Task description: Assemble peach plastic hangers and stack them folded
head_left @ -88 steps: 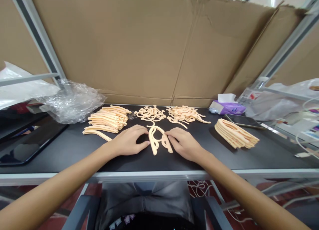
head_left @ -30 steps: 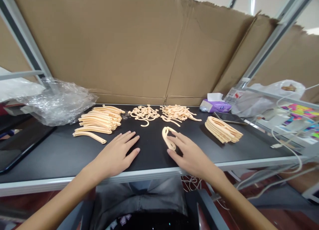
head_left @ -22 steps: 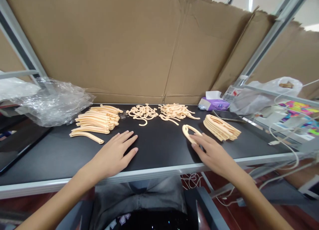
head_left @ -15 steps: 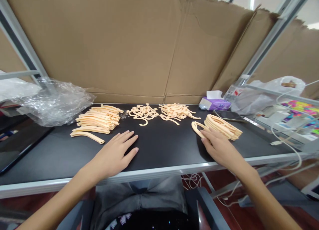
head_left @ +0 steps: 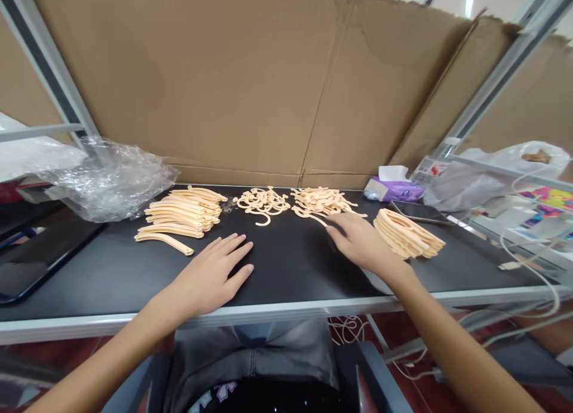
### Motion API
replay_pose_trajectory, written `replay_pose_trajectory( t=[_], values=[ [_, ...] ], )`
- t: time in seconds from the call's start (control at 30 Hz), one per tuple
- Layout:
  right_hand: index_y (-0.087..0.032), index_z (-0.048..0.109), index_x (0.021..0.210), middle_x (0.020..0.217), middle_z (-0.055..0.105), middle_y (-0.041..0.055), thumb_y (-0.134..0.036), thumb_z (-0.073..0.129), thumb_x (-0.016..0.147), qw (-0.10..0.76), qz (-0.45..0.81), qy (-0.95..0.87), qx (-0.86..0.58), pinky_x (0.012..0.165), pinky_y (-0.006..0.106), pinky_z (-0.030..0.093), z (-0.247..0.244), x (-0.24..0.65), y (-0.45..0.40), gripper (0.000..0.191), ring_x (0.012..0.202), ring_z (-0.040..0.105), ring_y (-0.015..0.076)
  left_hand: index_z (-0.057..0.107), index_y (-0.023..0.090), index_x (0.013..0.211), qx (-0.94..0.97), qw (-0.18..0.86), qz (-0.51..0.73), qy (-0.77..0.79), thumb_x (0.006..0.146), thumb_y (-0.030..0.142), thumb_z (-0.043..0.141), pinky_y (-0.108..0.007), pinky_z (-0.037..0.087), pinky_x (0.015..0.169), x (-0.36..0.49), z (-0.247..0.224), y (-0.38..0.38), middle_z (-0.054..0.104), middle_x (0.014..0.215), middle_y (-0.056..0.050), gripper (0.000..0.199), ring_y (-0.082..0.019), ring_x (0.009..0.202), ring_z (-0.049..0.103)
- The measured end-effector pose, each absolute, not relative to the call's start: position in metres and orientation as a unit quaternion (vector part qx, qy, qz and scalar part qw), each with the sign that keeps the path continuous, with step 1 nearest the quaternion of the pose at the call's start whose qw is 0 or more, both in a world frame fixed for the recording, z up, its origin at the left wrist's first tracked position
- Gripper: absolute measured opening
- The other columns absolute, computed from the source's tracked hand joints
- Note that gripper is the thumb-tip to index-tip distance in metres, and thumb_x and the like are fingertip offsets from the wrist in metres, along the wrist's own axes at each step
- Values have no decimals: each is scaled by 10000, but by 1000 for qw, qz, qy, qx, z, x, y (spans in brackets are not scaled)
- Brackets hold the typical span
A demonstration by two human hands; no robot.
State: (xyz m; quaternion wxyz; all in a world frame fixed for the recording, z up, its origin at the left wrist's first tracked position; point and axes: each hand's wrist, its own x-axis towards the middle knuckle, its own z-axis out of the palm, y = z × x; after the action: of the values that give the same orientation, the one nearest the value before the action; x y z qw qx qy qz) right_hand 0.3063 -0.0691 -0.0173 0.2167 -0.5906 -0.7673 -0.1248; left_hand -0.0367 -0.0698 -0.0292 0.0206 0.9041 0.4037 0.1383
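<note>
My left hand (head_left: 215, 276) lies flat on the black tabletop with its fingers spread, holding nothing. Just beyond it is a stack of cream curved hanger arms (head_left: 183, 213), one arm lying nearest to me. A pile of cream hanger hooks (head_left: 264, 202) sits at the back middle, one hook apart in front. My right hand (head_left: 362, 240) reaches to the front of a pile of thin cream plastic pieces (head_left: 320, 199), thumb and forefinger apart beside the end of one piece; contact is unclear. Right of that hand stands a stack of cream looped hanger pieces (head_left: 409, 234).
Crumpled clear plastic (head_left: 116, 177) and a dark flat device (head_left: 49, 252) are on the left. At the back right are a purple tissue pack (head_left: 396, 190) and a phone (head_left: 421, 212). White cables (head_left: 532, 270) hang at the right. Cardboard (head_left: 224, 85) walls the back.
My right hand has left the looped pieces and moved left to the thin pieces. The loop that was under its fingers no longer lies apart from the stack. My left hand stays put.
</note>
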Motion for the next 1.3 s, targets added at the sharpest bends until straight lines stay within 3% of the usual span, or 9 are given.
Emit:
replay_pose_trajectory(
  t=[0.23, 0.4, 0.5, 0.77, 0.87, 1.07, 1.3],
  values=[
    [-141, 712, 1076, 1051, 713, 157, -231, 413, 981, 272, -106, -828, -479, 984, 476, 480, -17, 250, -5, 326, 1059, 612, 289, 515, 156, 1449, 903, 22, 125, 411, 1013, 461, 380, -530, 307, 1212, -35, -27, -72, 438, 1547, -108, 549, -298, 1456, 378],
    [-208, 655, 1282, 1327, 636, 111, -279, 423, 1010, 240, -59, -889, -385, 1100, 497, 412, -35, 235, -10, 365, 1260, 539, 263, 498, 154, 1462, 904, 22, 113, 412, 1013, 448, 384, -529, 297, 1216, -33, -24, -73, 428, 1554, -110, 549, -299, 1458, 373],
    [-214, 648, 1287, 1383, 601, 111, -281, 422, 1016, 224, -27, -900, -373, 1130, 510, 378, -36, 235, -12, 359, 1313, 503, 257, 517, 154, 1447, 902, 19, 116, 415, 1010, 444, 393, -527, 306, 1210, -34, -23, -74, 451, 1541, -112, 539, -301, 1447, 391],
    [-203, 639, 960, 1058, 707, 73, -278, 570, 949, 262, 49, -888, -376, 960, 413, 486, -26, 232, -25, 103, 1021, 634, 218, 609, 157, 1340, 898, 8, 156, 412, 995, 423, 442, -476, 415, 1138, -35, -22, -77, 559, 1441, -129, 467, -297, 1337, 511],
    [-208, 640, 952, 1022, 713, 63, -264, 597, 929, 276, 58, -880, -383, 932, 407, 493, -26, 231, -28, 75, 980, 647, 214, 623, 171, 1290, 891, 11, 182, 415, 981, 399, 473, -447, 463, 1090, -34, -21, -78, 595, 1369, -123, 413, -281, 1252, 566],
    [-230, 666, 1167, 1234, 688, 89, -144, 513, 928, 292, 79, -885, -354, 1031, 460, 482, -32, 233, -24, 297, 1176, 611, 221, 605, 174, 1280, 891, 18, 197, 409, 977, 362, 480, -445, 480, 1061, -33, -19, -78, 610, 1312, -121, 378, -274, 1211, 575],
    [-232, 717, 1123, 1374, 631, 91, -106, 415, 963, 259, 28, -907, -332, 1106, 497, 439, -38, 236, -19, 364, 1318, 527, 223, 634, 161, 1263, 893, 20, 189, 407, 981, 356, 481, -434, 480, 1068, -34, -19, -79, 612, 1304, -124, 376, -267, 1209, 573]
  ],
)
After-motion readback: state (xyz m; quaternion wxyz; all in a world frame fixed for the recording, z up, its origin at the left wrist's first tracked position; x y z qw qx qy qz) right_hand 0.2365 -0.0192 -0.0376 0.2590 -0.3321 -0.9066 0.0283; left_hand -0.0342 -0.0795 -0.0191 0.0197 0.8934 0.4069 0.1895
